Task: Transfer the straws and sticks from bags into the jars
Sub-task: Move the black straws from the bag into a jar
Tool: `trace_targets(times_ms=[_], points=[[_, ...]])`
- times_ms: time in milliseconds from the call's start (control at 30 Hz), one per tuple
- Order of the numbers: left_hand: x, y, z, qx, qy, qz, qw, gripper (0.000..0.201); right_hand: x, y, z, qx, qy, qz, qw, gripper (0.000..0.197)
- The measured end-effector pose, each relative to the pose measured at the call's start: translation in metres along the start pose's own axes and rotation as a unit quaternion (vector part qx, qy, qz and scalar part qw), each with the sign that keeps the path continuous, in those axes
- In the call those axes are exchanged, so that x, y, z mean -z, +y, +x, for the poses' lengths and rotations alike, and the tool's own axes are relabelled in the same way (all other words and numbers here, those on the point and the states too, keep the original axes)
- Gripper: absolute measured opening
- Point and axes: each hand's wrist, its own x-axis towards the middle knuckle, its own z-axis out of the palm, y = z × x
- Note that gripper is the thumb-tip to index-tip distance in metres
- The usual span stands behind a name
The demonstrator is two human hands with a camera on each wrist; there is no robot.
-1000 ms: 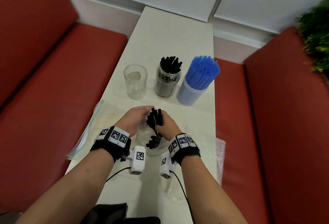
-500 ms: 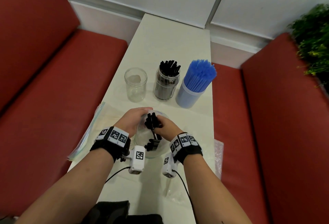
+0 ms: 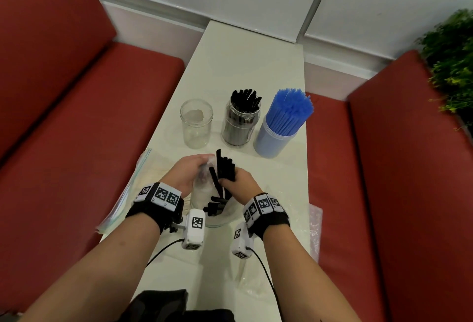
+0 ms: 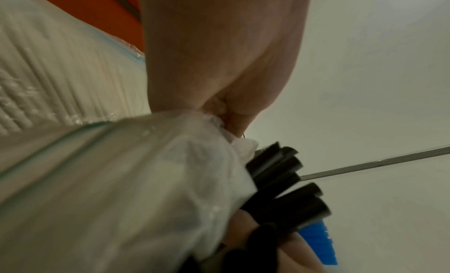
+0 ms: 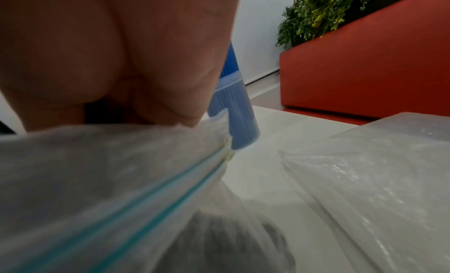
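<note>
left hand (image 3: 188, 174) grips the clear bag (image 3: 204, 193); right hand (image 3: 238, 183) clutches black straws (image 3: 225, 168) near the table's (image 3: 256, 65) front edge.

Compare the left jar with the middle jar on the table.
The left jar holds no straws, only a pale scrap at its bottom; the middle jar is packed with black straws poking past its rim. The left jar looks clear throughout, the middle jar dark from its load. Both are clear, upright and lidless.
</note>
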Motion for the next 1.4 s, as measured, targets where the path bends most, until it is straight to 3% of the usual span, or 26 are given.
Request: trace_targets(times_ms=[200,300,433,600,733,967,1067,1167,1300,1400], points=[[0.004,0.001,0.006,0.011,-0.005,-0.01,1.0,0.033,0.007,-0.005,0.006,0.005,0.029,0.095,0.995,0.016],[0.008,-0.006,0.01,0.018,-0.005,-0.005,1.0,0.027,-0.002,0.006,0.006,-0.02,0.012,0.069,0.997,0.015],[0.01,-0.008,0.011,0.03,-0.003,0.006,1.0,0.035,-0.003,0.016,0.006,-0.048,-0.039,-0.002,0.998,0.012],[0.013,0.001,0.014,0.028,-0.024,-0.003,0.999,0.029,0.032,-0.013,0.013,-0.005,-0.022,0.026,0.999,0.026],[0.009,0.01,0.018,0.019,-0.052,-0.008,0.998,0.032,0.055,-0.035,0.022,0.022,-0.086,-0.012,0.996,0.023],[0.011,0.003,0.025,0.024,-0.019,-0.006,1.0,0.029,0.021,-0.014,0.019,0.005,-0.072,0.031,0.997,0.032],[0.013,0.001,0.026,0.025,-0.03,-0.019,0.999,0.03,0.037,-0.025,0.028,0.019,-0.028,0.066,0.997,0.03],[0.012,0.002,0.027,0.031,-0.049,-0.019,0.998,0.034,0.072,-0.051,0.043,0.071,0.061,0.12,0.988,0.021],[0.006,0.005,0.026,0.037,-0.035,-0.004,0.999,0.032,0.123,-0.095,0.063,0.165,0.161,0.232,0.945,0.008],[0.004,0.005,0.026,0.042,-0.022,-0.003,0.999,0.033,0.154,-0.12,0.084,0.216,0.219,0.271,0.912,0.024]])
